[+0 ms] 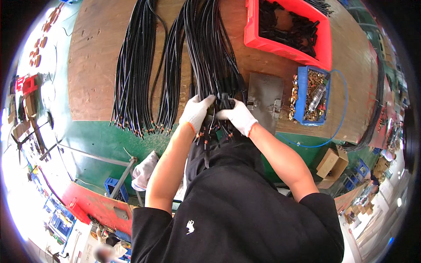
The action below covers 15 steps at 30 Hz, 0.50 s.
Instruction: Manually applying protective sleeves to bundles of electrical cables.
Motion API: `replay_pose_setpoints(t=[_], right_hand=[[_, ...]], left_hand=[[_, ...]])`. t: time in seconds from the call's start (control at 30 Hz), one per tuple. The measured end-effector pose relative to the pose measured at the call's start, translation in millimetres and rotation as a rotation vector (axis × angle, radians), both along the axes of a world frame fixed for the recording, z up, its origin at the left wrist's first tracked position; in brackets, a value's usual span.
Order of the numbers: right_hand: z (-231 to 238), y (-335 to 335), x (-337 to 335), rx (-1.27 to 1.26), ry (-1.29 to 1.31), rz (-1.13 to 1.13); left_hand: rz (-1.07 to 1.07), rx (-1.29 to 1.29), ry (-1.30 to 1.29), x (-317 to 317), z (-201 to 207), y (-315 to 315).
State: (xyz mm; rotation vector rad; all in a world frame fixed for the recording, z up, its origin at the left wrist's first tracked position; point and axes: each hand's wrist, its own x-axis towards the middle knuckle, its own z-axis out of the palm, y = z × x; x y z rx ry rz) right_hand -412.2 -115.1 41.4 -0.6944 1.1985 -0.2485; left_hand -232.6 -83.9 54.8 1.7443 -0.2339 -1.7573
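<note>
Both my hands wear white gloves with orange cuffs and meet at the table's near edge. My left hand (196, 113) is closed on a black cable at the lower end of the middle cable bundle (204, 48). My right hand (239, 117) grips a short black sleeve (225, 101) just beside it. The fingertips of both hands are partly hidden by the dark parts between them. More black sleeves lie on the cables beyond my hands. Copper-coloured tips show at the cable ends below. To the left, two more black cable bundles (135, 74) hang slightly over the edge.
A red bin (280, 51) of black sleeves stands at the far right. Nearer is a blue box (300, 100) of brass fittings, with a hand-held tool (316, 100) and blue hose (345, 94). A metal plate (265, 87) lies beside my right hand. A cardboard box (329, 163) sits below the table.
</note>
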Motion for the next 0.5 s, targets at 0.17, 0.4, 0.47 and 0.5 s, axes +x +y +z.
replay_pose_setpoints(t=[0.17,0.4,0.47,0.5], right_hand=[[-13,-33,41,-0.240,0.188,0.079],[-17,-52,38,-0.204,0.122,0.078],[-2,-49,31,-0.167,0.003,0.225],[-2,-44,27,-0.137,0.007,0.246]], left_hand=[[0.077,0.029,0.045,35,0,13],[0.131,0.041,0.160,42,-3,16],[0.126,0.023,0.198,40,-5,17],[0.133,0.023,0.202,37,-7,17]])
